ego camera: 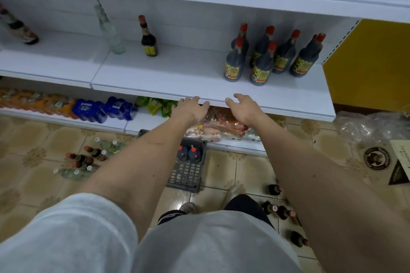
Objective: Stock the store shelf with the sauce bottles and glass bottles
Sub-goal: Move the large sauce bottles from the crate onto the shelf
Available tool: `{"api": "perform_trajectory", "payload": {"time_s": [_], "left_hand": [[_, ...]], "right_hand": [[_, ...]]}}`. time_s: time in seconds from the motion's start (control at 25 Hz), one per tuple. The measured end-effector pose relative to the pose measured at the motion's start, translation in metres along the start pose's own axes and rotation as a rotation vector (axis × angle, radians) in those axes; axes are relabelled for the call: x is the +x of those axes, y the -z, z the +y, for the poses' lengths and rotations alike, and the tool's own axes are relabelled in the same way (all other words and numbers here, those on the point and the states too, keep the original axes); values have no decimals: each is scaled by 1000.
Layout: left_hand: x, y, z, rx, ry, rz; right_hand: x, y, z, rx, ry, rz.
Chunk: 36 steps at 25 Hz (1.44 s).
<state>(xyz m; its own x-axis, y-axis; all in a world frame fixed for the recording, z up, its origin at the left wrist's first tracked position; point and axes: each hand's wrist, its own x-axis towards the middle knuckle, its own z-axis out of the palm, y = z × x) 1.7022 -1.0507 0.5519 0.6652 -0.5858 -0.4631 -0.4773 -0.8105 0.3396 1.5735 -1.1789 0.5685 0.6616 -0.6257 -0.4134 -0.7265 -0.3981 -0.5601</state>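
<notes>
Several dark sauce bottles with red caps [264,60] stand grouped at the right of the white shelf [168,77]. A single small dark sauce bottle [149,37] and a clear glass bottle [109,31] stand further left. Another labelled bottle [18,26] is at the far left. My left hand [190,109] and my right hand [243,107] hang at the shelf's front edge, fingers relaxed, holding nothing. Below, a grey crate [188,168] on the floor holds two dark red-capped bottles [188,153].
Sauce and glass bottles [84,163] lie on the tiled floor at the left, more dark bottles [280,210] at the right. The bottom shelf carries blue packs [99,108], orange packs and bagged goods. A yellow panel [372,62] and plastic wrap [372,126] sit at the right.
</notes>
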Motion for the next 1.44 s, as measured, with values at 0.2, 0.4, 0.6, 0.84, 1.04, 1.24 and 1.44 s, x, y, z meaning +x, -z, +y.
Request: {"api": "perform_trajectory", "payload": {"time_s": [0.2, 0.4, 0.6, 0.84, 1.04, 1.24, 1.44], "left_hand": [[-34, -12, -35, -20, 52, 38], [-76, -22, -54, -5, 153, 69], [-102, -34, -77, -32, 228, 59], [-92, -38, -110, -92, 268, -19], [-50, -40, -175, -162, 275, -122], [-10, -34, -226, -170, 187, -192], [32, -52, -242, -283, 175, -283]], "right_hand": [[-25, -34, -4, -102, 58, -91], [-50, -67, 3, -176, 128, -227], [-59, -92, 9, -194, 175, -312], [-46, -123, -7, -263, 185, -373], [-21, -178, -39, -188, 78, -431], [-9, -230, -82, -167, -2, -517], [20, -286, -93, -182, -32, -539]]}}
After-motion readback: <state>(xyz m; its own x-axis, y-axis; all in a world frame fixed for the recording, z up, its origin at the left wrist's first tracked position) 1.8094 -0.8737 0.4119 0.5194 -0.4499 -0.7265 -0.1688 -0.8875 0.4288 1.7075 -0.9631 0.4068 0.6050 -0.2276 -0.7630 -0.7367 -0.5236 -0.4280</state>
